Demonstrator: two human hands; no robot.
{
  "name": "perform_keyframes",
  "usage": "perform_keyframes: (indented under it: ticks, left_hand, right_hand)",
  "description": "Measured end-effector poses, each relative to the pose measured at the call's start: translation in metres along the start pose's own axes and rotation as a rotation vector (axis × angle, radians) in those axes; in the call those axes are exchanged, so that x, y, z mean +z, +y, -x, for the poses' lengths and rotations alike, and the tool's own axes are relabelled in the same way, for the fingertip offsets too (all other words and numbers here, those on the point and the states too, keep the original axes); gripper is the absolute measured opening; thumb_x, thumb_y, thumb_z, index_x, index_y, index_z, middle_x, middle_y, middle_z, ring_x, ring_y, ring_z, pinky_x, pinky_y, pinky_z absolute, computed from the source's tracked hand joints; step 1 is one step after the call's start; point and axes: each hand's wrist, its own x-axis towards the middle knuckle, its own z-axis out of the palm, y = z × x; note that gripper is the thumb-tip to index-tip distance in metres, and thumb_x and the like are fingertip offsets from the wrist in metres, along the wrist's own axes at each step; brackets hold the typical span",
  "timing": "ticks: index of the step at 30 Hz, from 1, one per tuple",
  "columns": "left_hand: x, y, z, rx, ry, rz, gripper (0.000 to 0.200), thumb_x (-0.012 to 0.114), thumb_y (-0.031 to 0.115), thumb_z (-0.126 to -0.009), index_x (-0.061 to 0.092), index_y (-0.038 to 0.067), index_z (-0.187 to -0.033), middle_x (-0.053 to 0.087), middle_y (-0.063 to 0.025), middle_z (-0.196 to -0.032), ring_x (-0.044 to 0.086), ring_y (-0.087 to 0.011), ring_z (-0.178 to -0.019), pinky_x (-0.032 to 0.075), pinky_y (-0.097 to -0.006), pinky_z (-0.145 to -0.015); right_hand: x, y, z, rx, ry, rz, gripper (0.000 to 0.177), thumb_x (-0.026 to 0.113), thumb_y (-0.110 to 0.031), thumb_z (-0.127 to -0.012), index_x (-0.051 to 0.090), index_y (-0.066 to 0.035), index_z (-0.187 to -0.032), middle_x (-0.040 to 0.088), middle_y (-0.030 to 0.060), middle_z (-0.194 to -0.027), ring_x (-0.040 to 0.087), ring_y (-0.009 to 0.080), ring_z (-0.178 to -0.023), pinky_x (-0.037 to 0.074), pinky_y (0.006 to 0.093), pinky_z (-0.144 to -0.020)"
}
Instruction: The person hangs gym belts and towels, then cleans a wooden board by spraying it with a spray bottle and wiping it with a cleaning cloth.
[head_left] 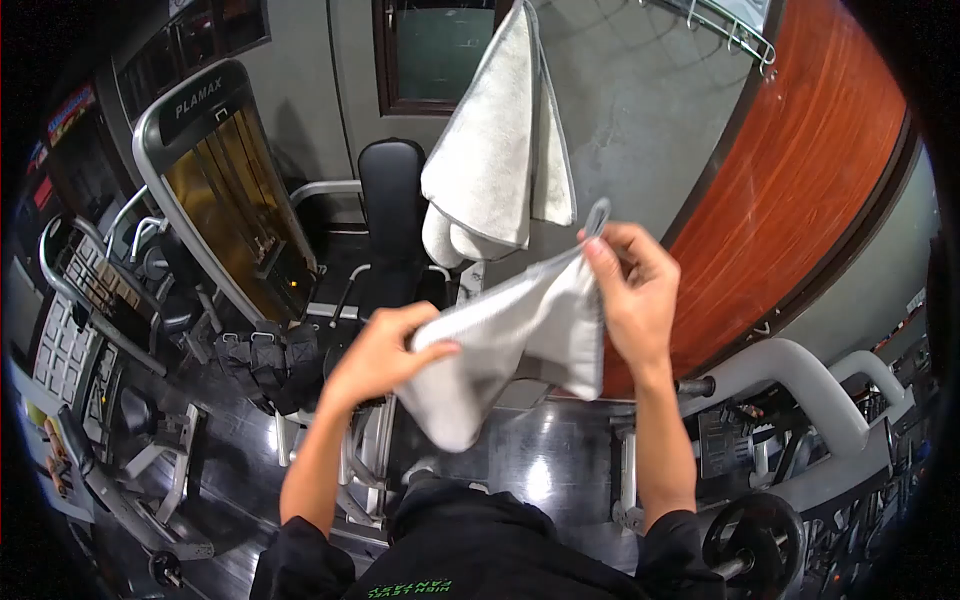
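A light grey cloth [510, 330] with a darker edge is stretched between my two hands in front of my body. My left hand [385, 355] grips its left end, thumb on top, and the fabric below that hand is blurred. Higher up, my right hand [635, 280] pinches the other corner, where a small grey loop of edging stands above the fingers. Just beyond, a white towel [490, 140] with grey edging hangs in front of the grey wall, apart from both hands.
A weight machine [215, 180] marked PLAMAX and a black padded seat [392, 200] stand ahead. Black strapped weights [270, 365] lie at left. A curved wooden panel [780, 170], a metal hook rack [730, 30] and a grey machine frame [800, 385] are at right.
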Motion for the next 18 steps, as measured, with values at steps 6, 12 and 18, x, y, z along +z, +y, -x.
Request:
perform_keyframes:
  ticks: [6, 12, 18]
  left_hand:
    - [-0.075, 0.034, -0.018, -0.032, 0.075, -0.083, 0.022, 0.071, 0.018, -0.081, 0.059, 0.0, -0.085, 0.053, 0.0026, -0.074, 0.046, -0.0044, -0.069, 0.04, -0.0214, -0.062]
    - [-0.109, 0.053, -0.065, 0.105, 0.243, 0.127, 0.021, 0.064, 0.021, -0.089, 0.06, 0.002, -0.092, 0.055, 0.0024, -0.082, 0.048, -0.004, -0.079, 0.039, -0.0193, -0.071]
    - [-0.125, 0.048, -0.098, 0.26, 0.469, -0.196, 0.014, 0.062, 0.012, -0.088, 0.056, 0.001, -0.095, 0.051, 0.0024, -0.085, 0.044, -0.005, -0.082, 0.035, -0.0193, -0.074]
  right_hand:
    - [-0.05, -0.012, -0.049, -0.002, 0.052, -0.115, 0.021, 0.061, -0.013, -0.091, 0.062, 0.006, -0.1, 0.065, 0.0072, -0.095, 0.058, 0.0092, -0.091, 0.044, 0.0217, -0.084]
    - [-0.078, -0.018, -0.088, 0.081, 0.112, -0.184, 0.02, 0.059, -0.018, -0.092, 0.063, 0.0, -0.101, 0.064, 0.0055, -0.1, 0.056, 0.0098, -0.092, 0.042, 0.0231, -0.085]
    - [-0.073, -0.02, -0.093, 0.122, 0.031, -0.218, 0.018, 0.063, -0.02, -0.09, 0.062, -0.004, -0.099, 0.061, -0.0012, -0.092, 0.05, 0.0033, -0.077, 0.039, 0.0187, -0.068]
